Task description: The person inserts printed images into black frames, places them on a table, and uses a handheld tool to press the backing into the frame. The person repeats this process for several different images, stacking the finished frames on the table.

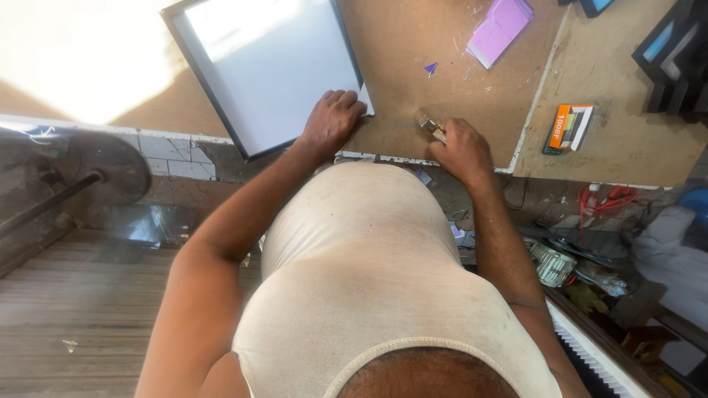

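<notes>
So the big brown counter (442,96) carries everything here, and the main thing on it is a black-framed panel (265,66) with a pale, shiny face, lying flat and skewed, its near corner hanging out past the counter edge. It looks rigid but fragile to me: thin frame, likely a glass or acrylic front, so slippery on the face and best taken by the frame rails at two sides, not by the corner alone. The left hand (333,118) is pressed flat-ish on that near corner, fingers curled over it, pinning rather than gripping. The right hand (461,151) has its grip closed around a small tool (430,125), just right of the frame; too blurry to tell what kind. Further off sit a purple pad (501,29) and an orange box (566,127).
</notes>
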